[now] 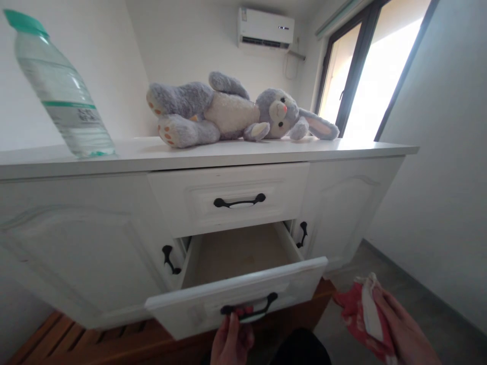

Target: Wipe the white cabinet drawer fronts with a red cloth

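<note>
My left hand (231, 338) grips the black handle (249, 307) of the lower drawer (236, 299) of a white sideboard. That drawer is pulled out and its wooden bottom (239, 251) shows bare. My right hand (399, 329) at the lower right holds a red and white cloth (361, 314), apart from the drawer. The drawer above (232, 197) is closed, with a black handle.
On the sideboard top (266, 149) lie a grey and white plush rabbit (236, 109) and, at the left, a clear water bottle (61, 91) with a green cap. Cabinet doors flank the drawers. A window (376, 71) is at the right, an air conditioner (265, 28) high on the wall.
</note>
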Action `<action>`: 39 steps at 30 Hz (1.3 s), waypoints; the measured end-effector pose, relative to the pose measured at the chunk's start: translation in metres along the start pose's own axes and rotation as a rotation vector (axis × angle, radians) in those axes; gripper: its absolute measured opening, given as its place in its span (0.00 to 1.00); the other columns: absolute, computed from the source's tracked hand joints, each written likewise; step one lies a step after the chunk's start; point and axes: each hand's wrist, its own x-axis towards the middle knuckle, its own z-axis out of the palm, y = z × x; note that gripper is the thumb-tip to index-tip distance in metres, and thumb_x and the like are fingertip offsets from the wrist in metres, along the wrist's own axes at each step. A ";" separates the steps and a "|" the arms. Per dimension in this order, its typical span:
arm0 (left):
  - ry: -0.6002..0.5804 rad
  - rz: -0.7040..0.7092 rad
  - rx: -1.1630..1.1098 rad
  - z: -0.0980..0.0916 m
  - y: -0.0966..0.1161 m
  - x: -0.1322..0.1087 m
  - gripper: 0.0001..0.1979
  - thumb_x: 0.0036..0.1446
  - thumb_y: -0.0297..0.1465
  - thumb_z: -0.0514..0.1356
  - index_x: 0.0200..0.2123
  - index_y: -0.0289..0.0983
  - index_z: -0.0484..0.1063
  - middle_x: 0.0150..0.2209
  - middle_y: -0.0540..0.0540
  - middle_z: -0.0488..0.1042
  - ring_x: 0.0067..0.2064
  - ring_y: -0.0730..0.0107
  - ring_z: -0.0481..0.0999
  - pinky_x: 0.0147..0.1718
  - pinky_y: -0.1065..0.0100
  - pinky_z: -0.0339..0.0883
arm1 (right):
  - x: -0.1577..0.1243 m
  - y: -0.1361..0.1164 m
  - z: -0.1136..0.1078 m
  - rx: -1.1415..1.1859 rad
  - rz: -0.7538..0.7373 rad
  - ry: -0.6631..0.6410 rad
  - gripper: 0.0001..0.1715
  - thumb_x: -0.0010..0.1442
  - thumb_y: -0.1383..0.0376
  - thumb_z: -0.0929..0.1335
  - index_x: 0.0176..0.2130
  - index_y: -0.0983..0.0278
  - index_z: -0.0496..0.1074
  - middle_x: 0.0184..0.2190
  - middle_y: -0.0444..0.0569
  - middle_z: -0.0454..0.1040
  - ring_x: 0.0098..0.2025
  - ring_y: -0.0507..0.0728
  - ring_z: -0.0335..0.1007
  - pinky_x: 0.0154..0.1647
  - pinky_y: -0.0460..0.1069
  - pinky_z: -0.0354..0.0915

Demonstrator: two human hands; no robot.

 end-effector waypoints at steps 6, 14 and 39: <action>0.115 -0.023 0.118 0.018 0.027 0.040 0.20 0.52 0.44 0.68 0.41 0.35 0.79 0.43 0.39 0.83 0.37 0.66 0.83 0.31 0.69 0.75 | -0.032 -0.016 0.090 -0.095 -0.388 -0.133 0.34 0.55 0.46 0.73 0.55 0.61 0.72 0.48 0.54 0.80 0.46 0.62 0.79 0.41 0.52 0.77; 0.127 0.258 0.133 -0.022 0.045 0.048 0.25 0.50 0.46 0.68 0.48 0.39 0.76 0.56 0.40 0.78 0.55 0.58 0.77 0.48 0.64 0.74 | -0.100 -0.072 0.278 -0.293 -1.636 -0.655 0.13 0.69 0.65 0.65 0.53 0.60 0.71 0.45 0.46 0.79 0.51 0.58 0.70 0.57 0.54 0.68; -0.017 0.337 0.559 0.024 0.019 0.068 0.33 0.50 0.53 0.64 0.51 0.36 0.75 0.57 0.33 0.78 0.57 0.47 0.78 0.65 0.44 0.63 | 0.118 0.014 0.174 -0.633 -1.662 -0.164 0.16 0.64 0.73 0.65 0.48 0.67 0.78 0.49 0.61 0.76 0.62 0.67 0.63 0.60 0.70 0.68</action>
